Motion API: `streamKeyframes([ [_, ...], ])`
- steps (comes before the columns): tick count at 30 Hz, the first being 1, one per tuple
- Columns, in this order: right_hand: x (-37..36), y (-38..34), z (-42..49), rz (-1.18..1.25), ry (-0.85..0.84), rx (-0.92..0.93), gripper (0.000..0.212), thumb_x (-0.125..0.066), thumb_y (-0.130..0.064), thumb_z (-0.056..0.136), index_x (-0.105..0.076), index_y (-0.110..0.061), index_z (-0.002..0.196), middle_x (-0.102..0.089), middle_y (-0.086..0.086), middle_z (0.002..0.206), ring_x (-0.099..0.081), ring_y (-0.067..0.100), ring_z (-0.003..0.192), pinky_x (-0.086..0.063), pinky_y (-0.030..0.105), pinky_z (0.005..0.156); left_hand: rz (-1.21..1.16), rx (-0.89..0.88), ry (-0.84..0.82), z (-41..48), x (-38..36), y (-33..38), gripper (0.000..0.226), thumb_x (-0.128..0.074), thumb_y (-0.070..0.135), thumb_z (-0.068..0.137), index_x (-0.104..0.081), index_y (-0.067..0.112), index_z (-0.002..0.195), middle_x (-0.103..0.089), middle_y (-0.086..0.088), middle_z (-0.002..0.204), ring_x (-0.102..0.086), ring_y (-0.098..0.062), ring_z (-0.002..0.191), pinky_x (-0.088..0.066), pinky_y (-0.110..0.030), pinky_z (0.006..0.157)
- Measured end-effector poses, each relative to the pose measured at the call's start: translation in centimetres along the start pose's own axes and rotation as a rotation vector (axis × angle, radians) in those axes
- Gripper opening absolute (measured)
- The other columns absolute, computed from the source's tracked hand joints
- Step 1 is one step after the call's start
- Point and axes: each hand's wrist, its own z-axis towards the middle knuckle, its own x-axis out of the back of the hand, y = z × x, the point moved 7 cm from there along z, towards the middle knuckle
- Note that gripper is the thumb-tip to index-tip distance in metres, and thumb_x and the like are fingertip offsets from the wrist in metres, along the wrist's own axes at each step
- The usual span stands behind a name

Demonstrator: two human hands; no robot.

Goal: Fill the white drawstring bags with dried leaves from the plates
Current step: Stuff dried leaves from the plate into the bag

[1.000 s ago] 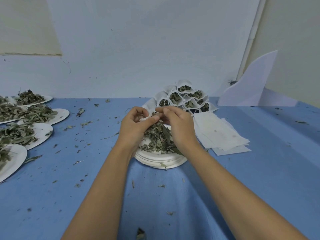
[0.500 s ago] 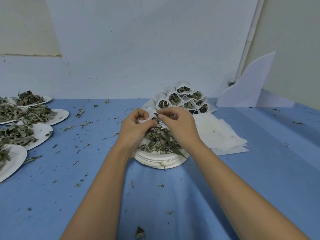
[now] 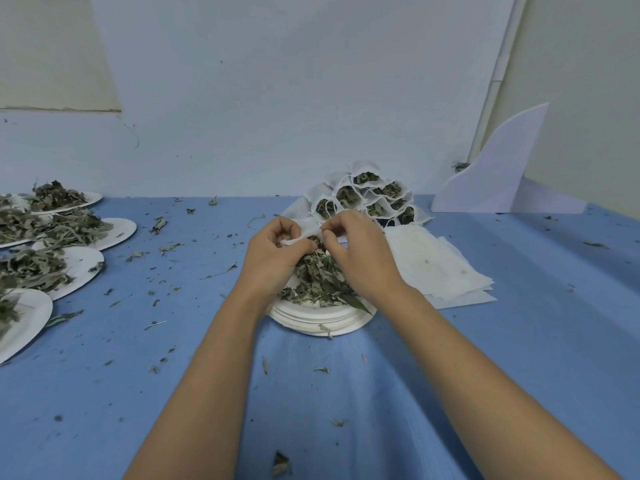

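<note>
Over the stack of white paper plates (image 3: 322,323) mid-worktop, the left hand (image 3: 273,252) and right hand (image 3: 362,259) each pinch an edge of a thin, crumpled white drawstring bag (image 3: 300,236) with curled fingertips. It hangs just above the plates' crisp grey-green dried leaves (image 3: 318,278).

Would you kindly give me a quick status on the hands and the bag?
Left hand and right hand both pinch bag at its mouth. Bag held over plate of leaves. Nothing in the way.
</note>
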Motion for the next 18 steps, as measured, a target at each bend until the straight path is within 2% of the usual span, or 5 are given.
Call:
streamKeyframes([
  [3, -0.3, -0.8, -0.3, -0.040, -0.001, 0.060, 0.014, -0.052, -0.017, 0.093, -0.060, -0.008, 0.100, -0.058, 0.002, 0.099, -0.049, 0.016, 0.096, -0.040, 0.030, 0.080, -0.001, -0.032, 0.159, 0.0, 1.0, 0.3, 0.031, -0.070, 0.002, 0.073, -0.049, 0.024, 0.065, -0.046, 0.006, 0.066, -0.043, -0.012, 0.063, -0.039, -0.026, 0.060],
  [7, -1.1, -1.3, -0.7, 0.129, -0.094, 0.035, 0.006, -0.054, -0.013, 0.089, -0.058, -0.011, 0.093, -0.054, -0.002, 0.093, -0.050, 0.015, 0.091, -0.041, 0.028, 0.079, -0.025, -0.035, 0.293, -0.2, 1.7, 0.2, 0.029, -0.066, 0.000, 0.072, -0.047, 0.022, 0.068, -0.043, 0.011, 0.062, -0.034, -0.001, 0.045, -0.032, -0.013, 0.044],
  [11, -1.6, -1.0, -1.1, 0.312, -0.194, -0.049, 0.002, -0.055, -0.012, 0.087, -0.056, -0.012, 0.088, -0.057, -0.001, 0.088, -0.049, 0.009, 0.072, -0.040, 0.017, 0.066, -0.024, -0.025, 0.376, -0.4, 1.7, 0.1, 0.028, -0.064, -0.001, 0.073, -0.048, 0.021, 0.069, -0.044, 0.008, 0.064, -0.034, 0.001, 0.040, -0.031, -0.012, 0.041],
  [14, -1.8, -0.8, -1.1, 0.431, -0.222, -0.102, 0.005, -0.055, -0.011, 0.087, -0.054, -0.016, 0.085, -0.053, -0.007, 0.080, -0.043, 0.001, 0.062, -0.037, 0.009, 0.058, 0.003, -0.045, 0.414, -0.6, 1.6, 0.5, 0.028, -0.063, -0.001, 0.074, -0.048, 0.022, 0.069, -0.047, 0.008, 0.066, -0.037, 0.001, 0.041, -0.032, -0.011, 0.041],
  [18, -2.4, -0.9, -1.3, 0.462, -0.268, -0.107, 0.005, -0.053, -0.010, 0.088, -0.053, -0.014, 0.084, -0.051, -0.006, 0.078, -0.040, 0.003, 0.061, -0.035, 0.011, 0.056, 0.089, -0.037, 0.509, -1.1, 1.9, 0.5, 0.028, -0.057, -0.002, 0.073, -0.047, 0.023, 0.066, -0.046, 0.008, 0.065, -0.041, -0.008, 0.053, -0.033, -0.013, 0.044],
])
